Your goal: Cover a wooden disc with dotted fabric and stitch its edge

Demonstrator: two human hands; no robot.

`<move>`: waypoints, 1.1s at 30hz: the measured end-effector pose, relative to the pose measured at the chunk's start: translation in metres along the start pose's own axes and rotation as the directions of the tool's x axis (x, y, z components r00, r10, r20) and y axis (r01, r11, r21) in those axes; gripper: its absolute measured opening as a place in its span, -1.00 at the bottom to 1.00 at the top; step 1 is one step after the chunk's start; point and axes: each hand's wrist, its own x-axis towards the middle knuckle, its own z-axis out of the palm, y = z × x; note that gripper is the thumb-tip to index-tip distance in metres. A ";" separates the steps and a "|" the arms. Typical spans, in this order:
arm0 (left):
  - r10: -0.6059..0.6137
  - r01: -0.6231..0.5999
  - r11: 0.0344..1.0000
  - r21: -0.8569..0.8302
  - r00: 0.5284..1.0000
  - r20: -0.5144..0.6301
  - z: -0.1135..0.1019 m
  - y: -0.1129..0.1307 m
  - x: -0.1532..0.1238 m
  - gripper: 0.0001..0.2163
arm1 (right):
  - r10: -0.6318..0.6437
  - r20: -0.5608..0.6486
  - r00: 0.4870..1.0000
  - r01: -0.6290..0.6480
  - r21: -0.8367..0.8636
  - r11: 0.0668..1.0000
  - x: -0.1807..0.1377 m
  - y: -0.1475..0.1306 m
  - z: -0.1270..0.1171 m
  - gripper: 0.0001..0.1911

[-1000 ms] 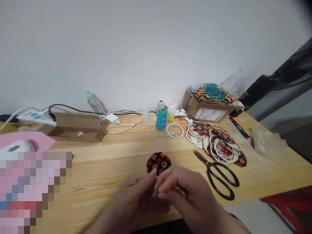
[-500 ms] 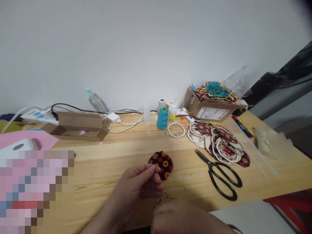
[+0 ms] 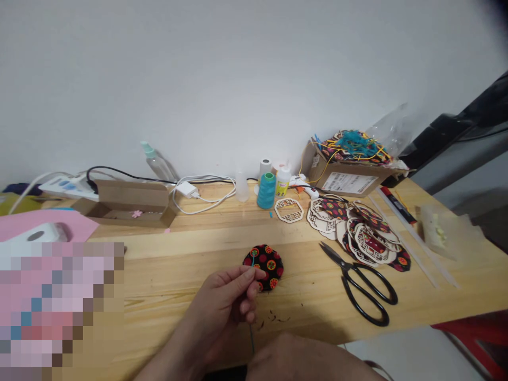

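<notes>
My left hand [image 3: 232,293] is closed, its thumb and forefinger pinching a teal thread [image 3: 251,338]. A short end of the thread sticks up above the fingertips. Just behind them lies a round black fabric piece [image 3: 272,264] with red and orange flower patterns, partly covered by the fingers. From the left hand the thread runs down, fairly straight, to my right hand [image 3: 301,360] at the bottom edge. That hand is curled with its back to me, and its fingertips are hidden where the thread meets it.
Black-handled scissors [image 3: 349,270] lie to the right, points away. Beyond them is a pile of fretwork wooden frames and fabric pieces [image 3: 363,235]. A teal thread cone [image 3: 266,191], bottles and a glue gun [image 3: 307,188] stand behind. Cardboard boxes [image 3: 130,203] sit left and back right [image 3: 349,182].
The thread now shows as a line between my two hands. My right hand has shifted slightly down, and the left fingers have curled in more. The whole view has moved a little.
</notes>
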 end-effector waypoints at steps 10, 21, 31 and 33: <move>0.049 -0.046 0.998 0.052 0.997 -0.056 -0.006 -0.007 -0.002 -0.77 | 0.504 -0.290 0.813 -0.188 0.689 0.700 -0.031 0.015 -0.033 -0.91; 0.225 -0.159 0.797 0.583 0.973 -0.043 0.006 -0.001 -0.009 -0.82 | 0.773 -0.261 0.579 -0.021 0.943 0.333 0.008 0.028 -0.048 -0.79; 0.066 -0.058 0.992 0.114 0.995 -0.074 -0.001 -0.007 -0.005 -0.72 | 0.824 -0.222 0.521 0.153 0.974 0.166 0.012 0.037 -0.059 -0.83; 0.049 -0.045 0.998 0.049 0.995 -0.083 -0.001 -0.009 -0.004 -0.73 | 0.833 -0.228 0.504 0.161 0.972 0.169 0.013 0.038 -0.059 -0.82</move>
